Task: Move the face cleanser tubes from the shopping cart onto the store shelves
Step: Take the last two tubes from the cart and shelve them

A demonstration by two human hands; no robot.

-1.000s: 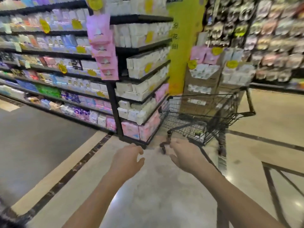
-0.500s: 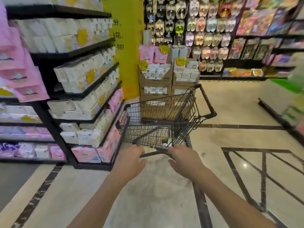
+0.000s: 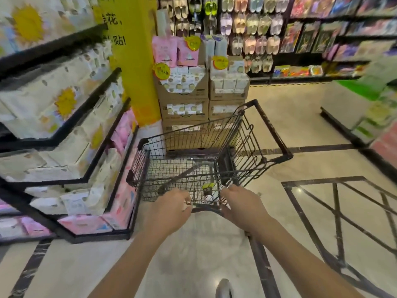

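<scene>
A black wire shopping cart stands in front of me on the store floor. My left hand and my right hand both grip its near handle bar, one at each end. Between my hands, low in the basket, lies a small item with a green and dark top; I cannot tell whether it is a cleanser tube. The rest of the basket looks bare.
Black shelves packed with white and pink tissue packs stand close on the left. A yellow pillar and stacked cardboard boxes sit just beyond the cart. Slippers hang on the far wall. Open tiled floor lies to the right.
The view has swung right and the cart has rolled forward past the shelf end. My hands, earlier just behind the handle, now grip it.
</scene>
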